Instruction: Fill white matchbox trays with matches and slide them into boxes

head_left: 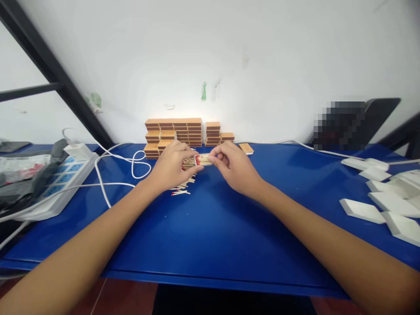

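A small white matchbox tray (196, 161) with red-tipped matches (204, 159) in it is between my two hands above the blue table. My left hand (173, 166) grips the tray from the left, thumb at the near side and fingers at the far side. At the tray's right end, my right hand (232, 166) has thumb and fingertips pinched on the pale ends of the matches. Under and beside my left hand lies a pile of loose matches (181, 191), partly hidden by that hand. The inside of the tray shows only in part.
Stacked orange-brown matchboxes (187, 127) stand against the wall, with a lower stack (213, 131) beside them. One matchbox (246, 148) lies flat. White cables (98, 170) and a power strip (70, 175) are left. White trays (362, 210) lie right, below a dark device (380, 118).
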Demonstrator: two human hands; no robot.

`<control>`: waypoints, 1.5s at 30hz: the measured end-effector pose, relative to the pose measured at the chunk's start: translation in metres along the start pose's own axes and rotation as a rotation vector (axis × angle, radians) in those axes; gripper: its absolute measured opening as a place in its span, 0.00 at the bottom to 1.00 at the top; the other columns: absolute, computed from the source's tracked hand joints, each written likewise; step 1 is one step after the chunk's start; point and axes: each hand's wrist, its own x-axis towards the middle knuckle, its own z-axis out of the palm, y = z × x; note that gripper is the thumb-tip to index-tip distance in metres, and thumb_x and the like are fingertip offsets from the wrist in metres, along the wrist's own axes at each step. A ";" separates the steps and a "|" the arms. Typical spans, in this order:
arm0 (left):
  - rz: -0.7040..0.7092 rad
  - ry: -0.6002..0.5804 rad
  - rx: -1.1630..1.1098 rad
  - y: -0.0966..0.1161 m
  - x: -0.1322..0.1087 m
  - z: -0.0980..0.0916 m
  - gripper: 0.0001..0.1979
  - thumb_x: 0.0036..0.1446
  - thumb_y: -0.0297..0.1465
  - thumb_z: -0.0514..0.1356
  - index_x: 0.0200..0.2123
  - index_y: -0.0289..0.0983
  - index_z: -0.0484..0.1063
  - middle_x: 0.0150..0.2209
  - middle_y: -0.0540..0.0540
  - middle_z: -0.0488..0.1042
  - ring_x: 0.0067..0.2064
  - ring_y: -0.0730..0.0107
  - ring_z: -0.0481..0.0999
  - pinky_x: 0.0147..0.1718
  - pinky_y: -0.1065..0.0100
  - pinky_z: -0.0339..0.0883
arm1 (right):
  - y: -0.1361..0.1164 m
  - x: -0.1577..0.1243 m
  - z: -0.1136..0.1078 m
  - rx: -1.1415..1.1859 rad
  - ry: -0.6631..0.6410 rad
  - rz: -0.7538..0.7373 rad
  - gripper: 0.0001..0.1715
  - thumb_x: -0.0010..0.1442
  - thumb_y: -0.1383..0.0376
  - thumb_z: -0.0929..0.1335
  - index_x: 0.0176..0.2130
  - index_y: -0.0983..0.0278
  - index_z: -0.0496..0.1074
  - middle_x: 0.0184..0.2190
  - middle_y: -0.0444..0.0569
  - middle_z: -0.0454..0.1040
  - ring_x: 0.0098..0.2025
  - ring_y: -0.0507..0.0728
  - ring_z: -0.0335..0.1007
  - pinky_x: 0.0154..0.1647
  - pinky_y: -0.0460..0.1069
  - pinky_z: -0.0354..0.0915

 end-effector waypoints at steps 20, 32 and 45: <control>-0.051 -0.020 -0.112 0.005 -0.002 0.001 0.17 0.64 0.45 0.70 0.49 0.40 0.84 0.40 0.43 0.80 0.45 0.56 0.75 0.47 0.55 0.70 | 0.015 0.004 -0.012 -0.111 -0.089 -0.086 0.03 0.69 0.65 0.71 0.41 0.61 0.79 0.36 0.46 0.68 0.36 0.56 0.65 0.40 0.52 0.62; -0.030 -0.049 -0.150 0.008 -0.001 0.000 0.17 0.64 0.46 0.69 0.49 0.41 0.84 0.41 0.44 0.79 0.45 0.57 0.75 0.48 0.55 0.69 | 0.019 0.005 -0.011 -0.049 -0.072 -0.029 0.06 0.69 0.63 0.72 0.38 0.61 0.77 0.33 0.44 0.67 0.33 0.54 0.64 0.38 0.51 0.62; -0.011 -0.057 -0.182 0.012 -0.002 0.002 0.18 0.63 0.46 0.70 0.48 0.39 0.83 0.42 0.43 0.80 0.46 0.57 0.75 0.49 0.54 0.71 | 0.017 0.001 -0.005 -0.041 -0.148 -0.004 0.06 0.70 0.64 0.70 0.38 0.62 0.75 0.37 0.46 0.69 0.36 0.54 0.66 0.40 0.51 0.64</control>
